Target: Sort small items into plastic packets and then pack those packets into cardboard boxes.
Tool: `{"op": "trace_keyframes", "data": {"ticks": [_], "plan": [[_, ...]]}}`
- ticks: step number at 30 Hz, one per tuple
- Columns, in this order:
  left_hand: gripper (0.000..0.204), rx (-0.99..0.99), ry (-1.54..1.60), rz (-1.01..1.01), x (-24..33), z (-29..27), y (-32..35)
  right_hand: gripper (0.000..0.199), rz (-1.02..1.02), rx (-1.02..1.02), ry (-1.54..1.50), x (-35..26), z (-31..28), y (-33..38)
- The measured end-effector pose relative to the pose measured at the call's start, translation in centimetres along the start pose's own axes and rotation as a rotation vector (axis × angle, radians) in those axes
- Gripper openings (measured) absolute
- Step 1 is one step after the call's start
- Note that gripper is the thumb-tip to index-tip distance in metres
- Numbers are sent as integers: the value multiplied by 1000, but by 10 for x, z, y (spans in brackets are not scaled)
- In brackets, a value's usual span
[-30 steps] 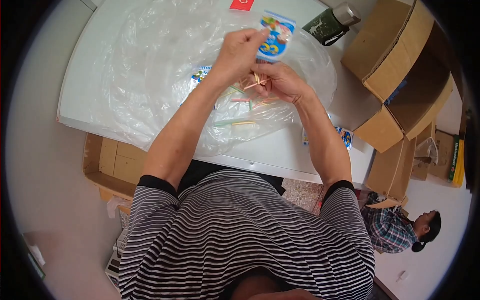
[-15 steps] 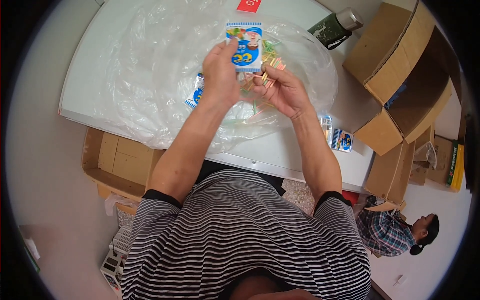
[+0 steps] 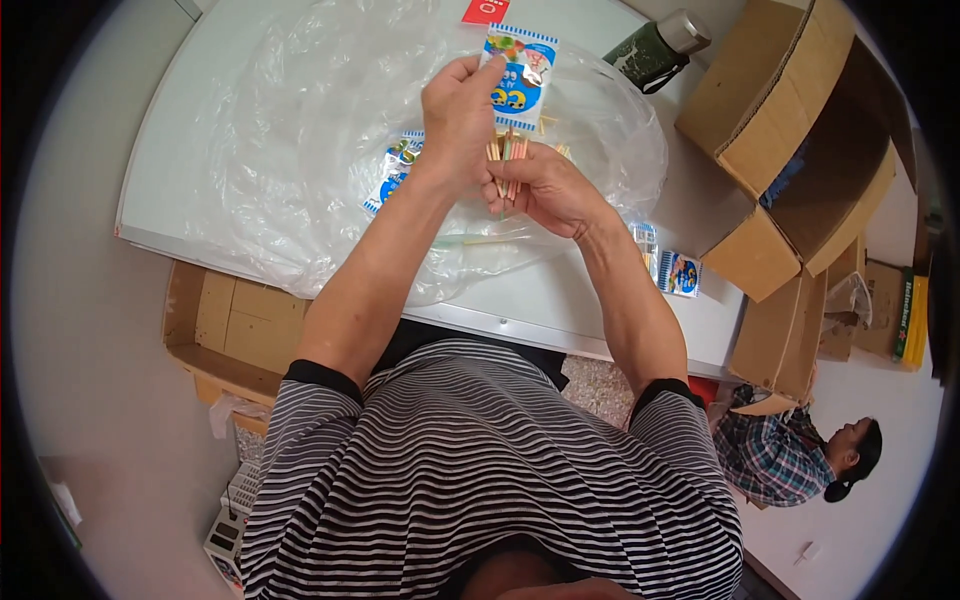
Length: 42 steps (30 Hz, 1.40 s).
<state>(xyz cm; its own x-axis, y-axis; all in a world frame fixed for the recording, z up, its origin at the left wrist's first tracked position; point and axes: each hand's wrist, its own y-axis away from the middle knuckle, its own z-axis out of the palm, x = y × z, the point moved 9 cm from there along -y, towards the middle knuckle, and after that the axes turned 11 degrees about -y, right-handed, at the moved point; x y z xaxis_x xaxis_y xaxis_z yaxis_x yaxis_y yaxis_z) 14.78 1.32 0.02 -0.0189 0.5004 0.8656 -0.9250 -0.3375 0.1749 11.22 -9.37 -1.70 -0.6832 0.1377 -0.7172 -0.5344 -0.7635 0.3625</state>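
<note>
My left hand pinches a blue and white printed packet by its left edge, holding it up over the table. Just below the packet's lower edge, my right hand is closed round a bundle of thin pastel sticks in pink, yellow and green, their ends pointing up at the packet. Under both hands spreads a large clear plastic bag, with a few more sticks showing behind my right hand. Left of my left wrist lies another blue and white packet.
Two small filled packets lie by my right forearm. A dark green flask and a red card are at the far side. Open cardboard boxes stand at the right, another box below left. A person in plaid is lower right.
The packet in my left hand has moved right. My right hand has gone left beneath it, and the sticks now stand upright in a tighter bundle.
</note>
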Motion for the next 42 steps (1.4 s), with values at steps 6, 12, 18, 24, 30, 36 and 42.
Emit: {"op": "trace_keyframes", "data": {"ticks": [6, 12, 18, 24, 30, 36, 42], "plan": [[28, 10, -15, 39, 25, -32, 9, 18, -247, 90, -3, -14, -31, -6], [27, -31, -115, -63, 8, -49, 26, 26, -422, 136, -168, -19, -54, -6], [28, -130, -393, -12, 5, -52, 40, 29, -550, 13, -226, -54, -43, 2], [26, -167, -320, -5, -6, -43, 49, 29, -625, -29, -166, -71, -22, 6], [24, -159, -337, -72, -16, -39, 55, 30, -572, -17, -299, -50, -6, -2], [23, -185, -431, -52, -20, -42, 55, 31, -583, -37, -300, -53, -10, 1], [25, -196, -687, 160, -3, -37, 62, 33, -706, -44, -163, -77, -4, 9]]}}
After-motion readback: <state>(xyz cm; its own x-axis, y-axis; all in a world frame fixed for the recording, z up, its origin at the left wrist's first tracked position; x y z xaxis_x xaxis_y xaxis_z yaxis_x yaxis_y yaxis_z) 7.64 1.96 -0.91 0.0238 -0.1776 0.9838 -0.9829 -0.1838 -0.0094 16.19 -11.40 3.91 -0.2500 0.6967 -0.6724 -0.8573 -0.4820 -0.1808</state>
